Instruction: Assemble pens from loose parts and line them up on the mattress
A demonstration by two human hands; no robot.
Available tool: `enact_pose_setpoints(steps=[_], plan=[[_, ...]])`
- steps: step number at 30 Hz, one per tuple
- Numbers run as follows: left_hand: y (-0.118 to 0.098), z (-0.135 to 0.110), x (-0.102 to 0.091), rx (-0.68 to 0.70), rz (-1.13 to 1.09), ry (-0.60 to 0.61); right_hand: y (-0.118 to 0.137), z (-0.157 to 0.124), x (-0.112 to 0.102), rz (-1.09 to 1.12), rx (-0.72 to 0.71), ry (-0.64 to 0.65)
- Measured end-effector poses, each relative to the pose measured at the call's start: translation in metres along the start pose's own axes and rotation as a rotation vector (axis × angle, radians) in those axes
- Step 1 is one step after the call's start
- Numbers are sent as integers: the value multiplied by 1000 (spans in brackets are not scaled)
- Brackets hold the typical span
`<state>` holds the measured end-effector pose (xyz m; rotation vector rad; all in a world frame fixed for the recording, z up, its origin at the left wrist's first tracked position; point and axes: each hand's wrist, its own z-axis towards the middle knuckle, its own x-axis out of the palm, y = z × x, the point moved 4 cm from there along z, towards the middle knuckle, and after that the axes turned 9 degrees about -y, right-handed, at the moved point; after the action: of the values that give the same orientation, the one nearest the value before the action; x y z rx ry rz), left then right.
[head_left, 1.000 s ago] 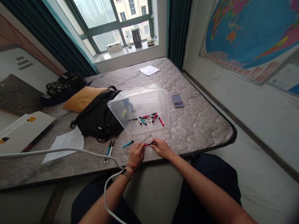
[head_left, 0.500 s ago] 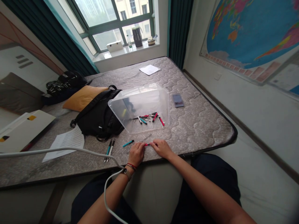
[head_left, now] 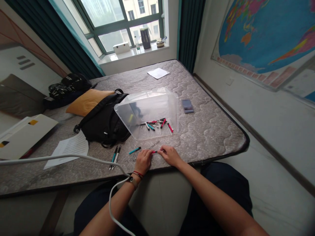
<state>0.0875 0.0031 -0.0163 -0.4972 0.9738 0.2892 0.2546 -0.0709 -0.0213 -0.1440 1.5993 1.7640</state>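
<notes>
Between my hands, just above the mattress's front edge, is a red and black pen part (head_left: 154, 151). My left hand (head_left: 144, 159) is closed on its red end. The fingers of my right hand (head_left: 170, 155) pinch its dark end; the fingertips hide much of it. Left of my left hand lies a teal and black pen piece (head_left: 135, 150). Farther left, two whole pens, one teal (head_left: 114, 158) and one white (head_left: 117, 158), lie side by side. A clear plastic bin (head_left: 147, 101) rests on its side beyond my hands, with several red, teal, white and black pen parts (head_left: 157, 124) inside.
Everything lies on a grey quilted mattress (head_left: 209, 131). A black backpack (head_left: 105, 121) touches the bin's left side, near an orange pillow (head_left: 90, 101) and a printed sheet (head_left: 69, 149). A dark blurred rectangle (head_left: 187, 106) lies right of the bin. A white cable (head_left: 93, 159) crosses in front of my left arm.
Both hands stay almost in place, holding the red and black pen part. The view has shifted very slightly; the other things have not moved.
</notes>
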Motion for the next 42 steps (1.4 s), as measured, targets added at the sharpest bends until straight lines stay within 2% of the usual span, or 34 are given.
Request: enact_pose_setpoints(steps=[13,17,20,22,24,27,31,33,35,37,40,42], plan=[[-2,3,-5,-57,10,-32,-1,1,-2,205,111,-24],[3,-1,-2,-134,-46,-75,-13,2,-3,341,194,-88],[11,-6,4,-251,-130,-99,-21,2,-4,426,286,-152],[18,-9,6,-382,-216,-115,-19,2,-4,356,256,-174],[22,-10,5,-494,-287,-143,-10,1,-3,199,153,-163],[21,-8,-1,-583,-342,-200,3,-1,-1,-12,43,-154],[8,-5,-8,-744,-469,-297,6,0,-1,-95,42,-210],[-1,-5,-11,-858,-558,-352,1,4,-1,-33,118,-204],[-13,-10,-15,-964,-671,-376,-9,8,0,140,294,-134],[-25,-17,-24,-1026,-800,-347,-17,12,2,290,446,-54],[-39,-30,-46,-1048,-991,-276,-25,18,0,362,511,-15],[-43,-39,-57,-1102,-1222,-206,-29,22,0,387,523,-15]])
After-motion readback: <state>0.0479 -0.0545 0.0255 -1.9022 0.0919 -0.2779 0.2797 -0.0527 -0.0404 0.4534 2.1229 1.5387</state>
